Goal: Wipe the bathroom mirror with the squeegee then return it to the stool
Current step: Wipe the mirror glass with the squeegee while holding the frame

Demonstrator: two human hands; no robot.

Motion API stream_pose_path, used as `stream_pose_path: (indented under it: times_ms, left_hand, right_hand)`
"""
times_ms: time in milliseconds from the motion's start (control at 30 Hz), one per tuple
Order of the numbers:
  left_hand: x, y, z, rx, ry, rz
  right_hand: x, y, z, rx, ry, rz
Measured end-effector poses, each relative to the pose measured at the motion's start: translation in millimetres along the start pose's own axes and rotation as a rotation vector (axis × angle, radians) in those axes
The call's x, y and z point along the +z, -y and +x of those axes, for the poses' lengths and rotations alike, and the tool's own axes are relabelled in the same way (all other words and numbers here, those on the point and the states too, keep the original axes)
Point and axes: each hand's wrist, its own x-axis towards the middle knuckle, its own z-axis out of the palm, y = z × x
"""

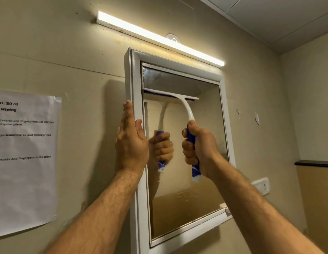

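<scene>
A white-framed mirror [205,136] hangs on the beige wall. My right hand [200,147] grips the blue part of the squeegee's handle. The white and blue squeegee [185,105] has its blade flat against the upper left part of the glass, below a wiped band at the top. My left hand [131,138] rests with straight fingers against the outer left side of the mirror frame [136,180], thumb on its front. The glass reflects my right hand and the handle. The stool is not in view.
A lit tube light [159,37] runs above the mirror. A printed paper sheet [23,162] is stuck to the wall on the left. At the right are a white socket [262,186] and a dark ledge [313,163].
</scene>
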Motion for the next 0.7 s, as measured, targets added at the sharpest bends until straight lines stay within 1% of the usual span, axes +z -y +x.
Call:
stream_pose_path:
  times_ms: [233, 300, 400, 533, 700]
  left_hand:
    - [-1.3, 1.7, 1.7, 0.011, -0.001, -0.006]
    - [-2.0, 2.4, 2.3, 0.008, 0.002, 0.010]
    - [-1.5, 0.0, 2.8, -0.004, 0.006, 0.036]
    - [-3.5, -2.8, 2.5, -0.025, 0.009, 0.053]
    - [-3.8, -5.4, 2.3, -0.052, -0.006, 0.094]
  right_hand:
    - [-14.3, -60.2, -29.5, -0.003, -0.003, -0.031]
    - [-16.2, -54.8, -27.3, -0.006, -0.007, -0.055]
    - [-15.4, -26.6, -9.3, -0.017, 0.014, -0.055]
    - [-17.8, -3.2, 0.2, 0.020, 0.116, -0.013]
    - [-41.4, -32.4, -26.1, 0.087, 0.300, 0.124]
